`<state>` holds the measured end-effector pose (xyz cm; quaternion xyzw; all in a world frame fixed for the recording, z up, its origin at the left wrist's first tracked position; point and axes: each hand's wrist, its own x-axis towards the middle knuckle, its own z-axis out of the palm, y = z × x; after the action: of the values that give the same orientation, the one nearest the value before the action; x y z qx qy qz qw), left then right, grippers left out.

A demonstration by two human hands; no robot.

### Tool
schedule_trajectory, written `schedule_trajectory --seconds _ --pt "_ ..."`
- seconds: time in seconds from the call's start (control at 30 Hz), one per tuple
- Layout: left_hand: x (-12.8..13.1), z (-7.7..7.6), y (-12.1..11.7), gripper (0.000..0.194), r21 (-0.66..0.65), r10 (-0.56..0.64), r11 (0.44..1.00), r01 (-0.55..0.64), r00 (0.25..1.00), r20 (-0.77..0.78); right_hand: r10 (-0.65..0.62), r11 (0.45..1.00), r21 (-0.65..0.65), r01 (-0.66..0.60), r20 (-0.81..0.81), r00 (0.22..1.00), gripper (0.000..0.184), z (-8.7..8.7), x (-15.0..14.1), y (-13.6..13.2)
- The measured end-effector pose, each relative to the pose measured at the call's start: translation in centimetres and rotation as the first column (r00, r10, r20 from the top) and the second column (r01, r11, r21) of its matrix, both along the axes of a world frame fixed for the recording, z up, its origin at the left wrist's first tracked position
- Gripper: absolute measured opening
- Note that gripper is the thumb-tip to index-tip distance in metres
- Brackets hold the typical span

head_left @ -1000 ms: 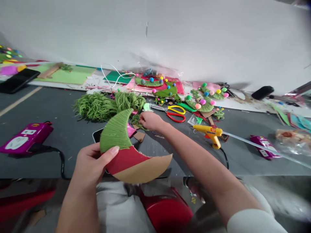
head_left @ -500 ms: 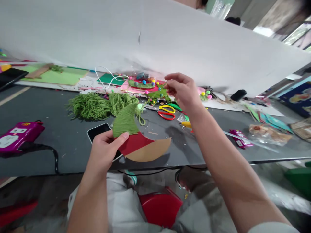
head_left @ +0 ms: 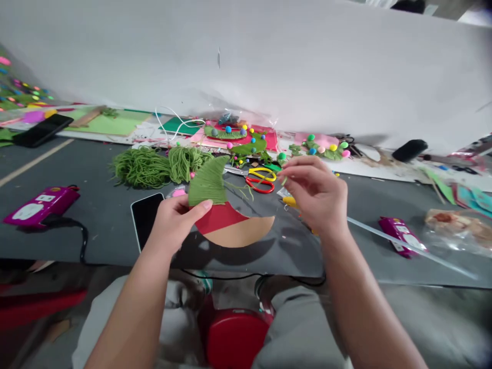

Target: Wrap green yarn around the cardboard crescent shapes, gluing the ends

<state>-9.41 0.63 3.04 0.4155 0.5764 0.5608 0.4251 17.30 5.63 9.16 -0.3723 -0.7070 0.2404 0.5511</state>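
My left hand grips a crescent-shaped cardboard piece by its left edge, thumb on top. Green yarn is wound tightly round its upper horn; below that show a red band and bare brown cardboard. My right hand is closed in a pinch to the right of the crescent, with a bit of light green yarn at the fingertips. Loose green strands trail from the wrapped horn toward that hand. Behind the crescent lie scissors with yellow and red handles and bundles of green yarn.
A phone lies beside my left hand. A purple power strip with a black cable sits at left. Yarn pieces with pompoms lie along the wall. At right are a clear stick, a purple packet and a bagged snack.
My right hand has come down and to the right, away from the wrapped horn. The crescent stays in my left hand, slightly shifted. The view has turned a little left.
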Motion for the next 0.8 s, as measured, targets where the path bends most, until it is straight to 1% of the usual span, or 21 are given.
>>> schedule_trajectory --seconds 0.03,0.1,0.13,0.2,0.3,0.43,0.5,0.6,0.63,0.7,0.73,0.8 --pt "0.4 0.3 0.1 0.026 0.016 -0.029 0.999 0.03 0.998 -0.054 0.035 0.999 -0.001 -0.035 0.012 0.999 0.008 -0.2 0.2 -0.1" --pt "1.1 1.0 0.3 0.027 0.027 -0.06 0.998 0.065 0.986 -0.156 0.147 0.986 -0.082 -0.143 0.045 0.988 0.01 -0.4 0.5 -0.6" --pt "1.4 1.3 0.3 0.028 0.03 -0.073 0.996 0.08 0.98 -0.185 0.197 0.973 -0.138 -0.186 0.071 0.978 0.013 -0.5 0.6 -0.9" --pt "2.1 1.7 0.3 0.025 0.046 -0.098 0.993 0.107 0.979 -0.179 0.242 0.956 -0.205 -0.21 0.147 0.959 0.018 -0.6 0.7 -1.6" --pt "3.1 1.7 0.5 0.021 0.061 -0.134 0.988 0.143 0.981 -0.139 0.232 0.963 -0.191 -0.189 0.241 0.942 0.024 -1.0 0.3 -2.5" --pt "4.3 0.9 0.3 0.024 0.06 -0.175 0.981 0.186 0.974 -0.146 0.215 0.972 -0.15 -0.182 0.241 0.946 0.028 -2.4 -0.5 -3.1" --pt "4.8 0.4 0.1 0.025 0.048 -0.174 0.982 0.184 0.97 -0.168 0.186 0.975 -0.164 -0.153 0.211 0.96 0.026 -3.4 -0.6 -3.4" --pt "5.4 -0.1 -0.2 0.024 -0.008 -0.189 0.981 0.192 0.957 -0.222 0.102 0.973 -0.223 -0.057 0.197 0.975 0.022 -4.6 -0.5 -3.6" --pt "5.7 -0.2 -0.3 0.025 -0.028 -0.189 0.982 0.188 0.954 -0.233 0.081 0.975 -0.218 -0.033 0.215 0.973 0.018 -4.8 -0.4 -3.7" --pt "6.0 -0.5 -0.2 0.027 -0.049 -0.181 0.983 0.175 0.954 -0.24 0.069 0.986 -0.164 -0.026 0.264 0.962 0.012 -5.1 -0.3 -3.6" --pt "6.2 -0.6 -0.2 0.028 -0.054 -0.179 0.984 0.171 0.955 -0.235 0.07 0.991 -0.132 -0.033 0.287 0.955 0.011 -5.2 -0.3 -3.5" --pt "6.4 -1.1 0.0 0.031 -0.062 -0.189 0.982 0.18 0.96 -0.207 0.089 0.992 -0.11 -0.057 0.318 0.944 0.013 -5.2 -0.3 -3.4"
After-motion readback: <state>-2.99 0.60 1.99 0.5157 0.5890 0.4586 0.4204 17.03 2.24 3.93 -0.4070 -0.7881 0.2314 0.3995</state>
